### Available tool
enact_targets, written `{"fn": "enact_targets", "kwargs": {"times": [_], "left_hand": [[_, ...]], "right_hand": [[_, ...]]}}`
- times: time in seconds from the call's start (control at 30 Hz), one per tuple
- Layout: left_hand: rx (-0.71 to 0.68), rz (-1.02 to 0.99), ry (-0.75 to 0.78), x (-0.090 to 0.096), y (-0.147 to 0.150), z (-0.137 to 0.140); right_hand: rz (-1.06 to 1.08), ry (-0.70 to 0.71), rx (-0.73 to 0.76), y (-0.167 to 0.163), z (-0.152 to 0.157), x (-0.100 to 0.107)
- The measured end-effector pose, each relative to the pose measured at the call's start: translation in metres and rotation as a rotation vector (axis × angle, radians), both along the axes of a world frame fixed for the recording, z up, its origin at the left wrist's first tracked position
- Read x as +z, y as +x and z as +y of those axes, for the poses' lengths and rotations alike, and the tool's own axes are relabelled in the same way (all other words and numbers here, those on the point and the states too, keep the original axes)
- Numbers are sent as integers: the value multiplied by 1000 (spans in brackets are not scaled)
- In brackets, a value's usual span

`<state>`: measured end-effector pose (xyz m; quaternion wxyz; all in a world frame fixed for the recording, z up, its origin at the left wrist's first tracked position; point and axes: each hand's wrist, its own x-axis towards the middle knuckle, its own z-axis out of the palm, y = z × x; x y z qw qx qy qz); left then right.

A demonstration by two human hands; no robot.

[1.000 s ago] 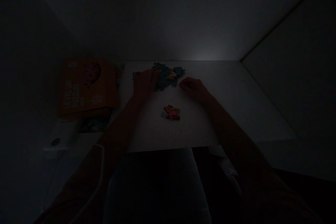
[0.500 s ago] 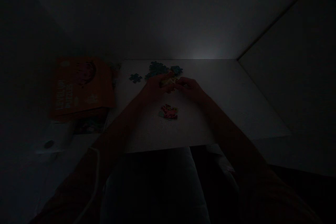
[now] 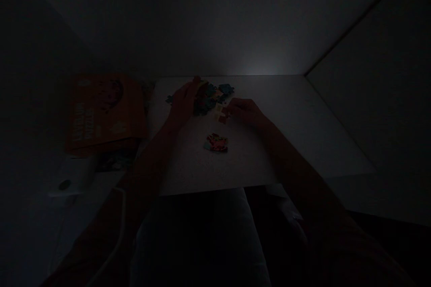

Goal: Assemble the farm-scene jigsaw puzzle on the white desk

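Note:
The scene is very dark. In my right hand [image 3: 244, 110], the fingertips pinch a puzzle piece [image 3: 222, 114] with pale yellow and orange-brown parts, just over the table. My left hand [image 3: 184, 98] reaches to the left side of a heap of teal and green puzzle pieces [image 3: 204, 105], its fingers stretched over the heap. Whether a piece lies under those fingers is hard to see. A small cluster of red and pink puzzle pieces [image 3: 216, 142] lies nearer to me, below both hands. Behind the held piece is a teal piece [image 3: 226, 89].
An orange puzzle box [image 3: 106, 114] with white lettering stands left of the white table [image 3: 289, 143]. A wall [image 3: 235, 31] rises along the table's back edge. A pale cable [image 3: 121, 224] crosses my left forearm.
My left hand has moved left and away from my right hand, onto the heap. My right hand stays nearly in place, and the yellow and orange-brown piece now shows clearly in it.

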<state>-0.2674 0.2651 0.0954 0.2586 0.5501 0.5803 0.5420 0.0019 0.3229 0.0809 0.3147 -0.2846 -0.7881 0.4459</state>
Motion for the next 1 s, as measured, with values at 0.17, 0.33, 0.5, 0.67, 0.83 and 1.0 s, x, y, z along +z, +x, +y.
{"fn": "enact_targets", "kwargs": {"times": [0.17,0.33,0.5,0.67,0.83,1.0], "left_hand": [[-68,81,5,2,-1,-2],[-289,49,-53,-2,6,-7],[-313,70,-76,-1,12,-9],[-50,225,-12,0,-3,-3],[92,688,-170,-4,-15,-10],[15,874,-227,-1,-10,-22]], "right_hand": [[-49,-31,49,-4,-6,-2],[36,27,-134,-8,1,-5],[42,43,-134,-7,6,-6],[23,12,-155,-1,5,-5],[-71,53,-96,3,5,-9],[-94,112,-238,4,11,-17]]}}
